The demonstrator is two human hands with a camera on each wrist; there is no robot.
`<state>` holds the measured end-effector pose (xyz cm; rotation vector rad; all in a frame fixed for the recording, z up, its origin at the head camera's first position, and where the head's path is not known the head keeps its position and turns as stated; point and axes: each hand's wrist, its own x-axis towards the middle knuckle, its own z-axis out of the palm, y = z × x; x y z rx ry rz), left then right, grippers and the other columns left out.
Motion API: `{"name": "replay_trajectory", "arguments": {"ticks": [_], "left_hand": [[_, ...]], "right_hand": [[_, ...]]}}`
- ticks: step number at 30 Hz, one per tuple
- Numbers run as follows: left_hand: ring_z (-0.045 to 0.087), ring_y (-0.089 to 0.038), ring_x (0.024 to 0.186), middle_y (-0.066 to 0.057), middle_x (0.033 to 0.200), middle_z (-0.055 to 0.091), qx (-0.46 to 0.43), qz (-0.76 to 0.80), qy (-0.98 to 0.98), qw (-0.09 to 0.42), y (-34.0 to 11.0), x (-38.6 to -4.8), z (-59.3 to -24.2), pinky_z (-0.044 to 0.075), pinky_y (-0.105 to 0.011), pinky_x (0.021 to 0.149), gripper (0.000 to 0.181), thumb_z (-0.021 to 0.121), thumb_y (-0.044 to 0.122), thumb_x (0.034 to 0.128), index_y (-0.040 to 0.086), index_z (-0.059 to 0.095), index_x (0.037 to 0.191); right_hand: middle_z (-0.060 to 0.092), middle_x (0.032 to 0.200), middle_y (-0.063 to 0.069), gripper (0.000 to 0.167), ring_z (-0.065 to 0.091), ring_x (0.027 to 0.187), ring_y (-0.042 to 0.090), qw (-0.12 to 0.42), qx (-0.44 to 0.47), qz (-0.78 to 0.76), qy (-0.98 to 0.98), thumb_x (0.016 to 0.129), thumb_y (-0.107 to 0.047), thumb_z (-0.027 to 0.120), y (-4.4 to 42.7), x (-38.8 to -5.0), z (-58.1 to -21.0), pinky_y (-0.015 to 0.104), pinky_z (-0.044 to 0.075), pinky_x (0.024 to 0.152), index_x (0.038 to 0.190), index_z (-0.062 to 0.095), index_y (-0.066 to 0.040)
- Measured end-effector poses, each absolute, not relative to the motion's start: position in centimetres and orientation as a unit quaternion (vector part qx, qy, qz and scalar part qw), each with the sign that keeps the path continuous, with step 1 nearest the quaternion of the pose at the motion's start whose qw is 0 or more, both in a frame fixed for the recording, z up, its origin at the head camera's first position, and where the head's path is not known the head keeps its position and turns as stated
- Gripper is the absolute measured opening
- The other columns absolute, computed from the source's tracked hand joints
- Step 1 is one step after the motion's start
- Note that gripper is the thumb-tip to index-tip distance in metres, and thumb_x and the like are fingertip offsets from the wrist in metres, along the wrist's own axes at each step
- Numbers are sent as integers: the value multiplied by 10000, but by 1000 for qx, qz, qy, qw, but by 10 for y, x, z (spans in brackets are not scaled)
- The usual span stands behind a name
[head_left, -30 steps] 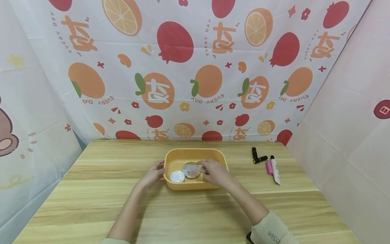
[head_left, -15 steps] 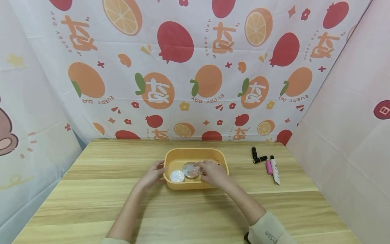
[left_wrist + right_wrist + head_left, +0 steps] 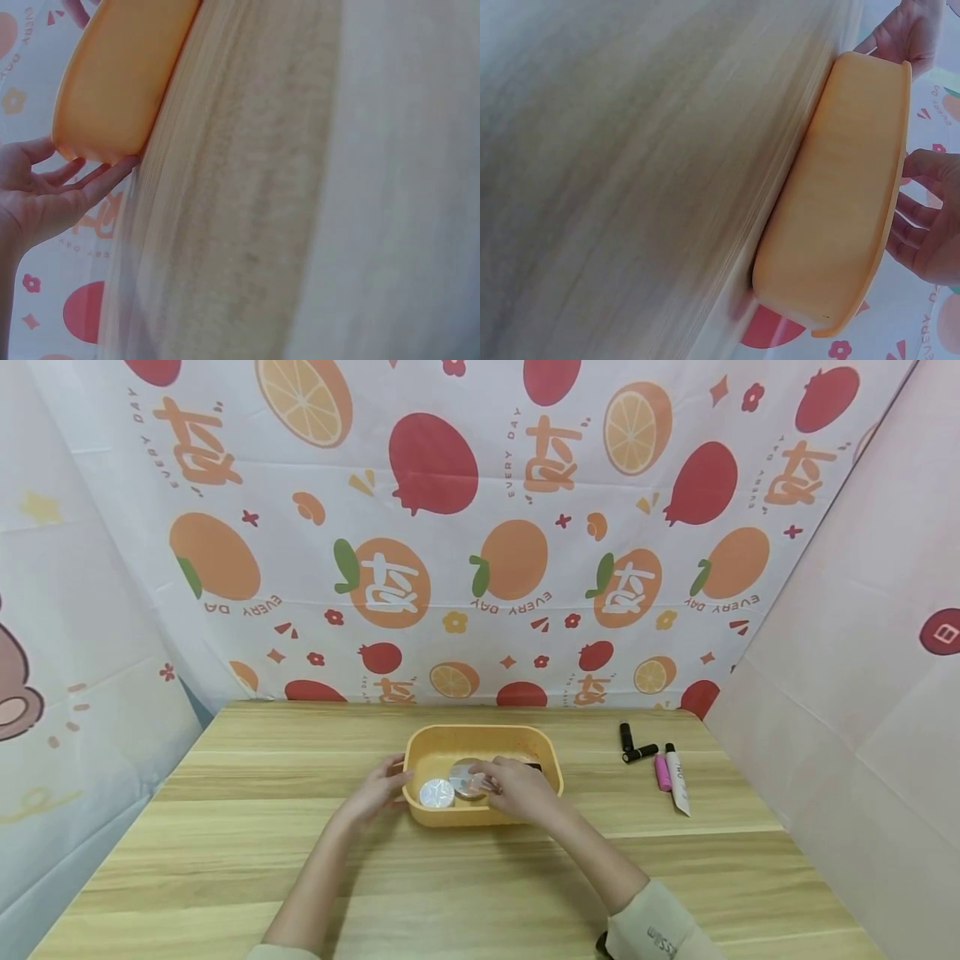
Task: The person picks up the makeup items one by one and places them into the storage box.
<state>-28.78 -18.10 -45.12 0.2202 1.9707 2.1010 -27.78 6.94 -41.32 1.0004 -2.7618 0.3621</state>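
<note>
An orange-yellow plastic basket (image 3: 450,739) stands on the wooden table. My left hand (image 3: 375,789) holds its left end, the thumb at the rim and the fingers along the outer wall, as the left hand (image 3: 52,191) in the left wrist view shows. My right hand (image 3: 521,789) reaches into the basket from the right, fingers bent over a round, shiny, flat disc (image 3: 463,777). In the right wrist view the basket wall hides the fingertips of the right hand (image 3: 941,225). A smaller whitish round disc (image 3: 437,793) lies at the front left inside the basket.
A black item (image 3: 534,767) shows behind my right hand in the basket. Rightward on the table (image 3: 225,843) lie two small black tubes (image 3: 641,752), a pink cylinder (image 3: 663,772) and a white tube with black cap (image 3: 678,783). A printed cloth (image 3: 480,643) hangs behind.
My right hand has shifted slightly left inside the basket, over the shiny disc. The black item behind it has come into view. My left hand and the basket have stayed put.
</note>
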Motion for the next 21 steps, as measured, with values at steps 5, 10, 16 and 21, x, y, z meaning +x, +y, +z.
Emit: {"name": "replay_trajectory", "arguments": {"ticks": [5,10,16,21], "left_hand": [[269,-506,1231,-369,1399,137,75,720,679,124,-181,-288,-451,389,-557,921,506,344,10,966,-131,103,1388],[267,-507,1232,-371,1397,140,76,717,682,124,-181,-289,-451,391,-561,916,506,346,15,967,-133,105,1386],[269,-507,1231,-367,1400,137,73,716,683,125,-181,-289,-451,388,-561,920,510,354,20,969,-127,107,1389],[268,-507,1231,-367,1400,135,73,717,682,125,-182,-290,-451,386,-559,923,511,354,15,967,-127,104,1390]], "right_hand": [[617,948,17,338,567,777,129,94,334,128,-929,834,-133,647,70,-277,-413,229,464,560,1165,613,-187],[611,953,-5,371,529,712,99,83,315,130,-936,815,-113,654,71,-277,-409,197,408,498,1173,615,-201],[619,959,10,409,527,744,114,79,303,143,-939,784,-81,641,75,-281,-409,220,428,554,1175,627,-201],[617,935,36,401,513,728,129,85,307,155,-935,780,-56,623,80,-284,-410,232,432,572,1164,634,-169]]}}
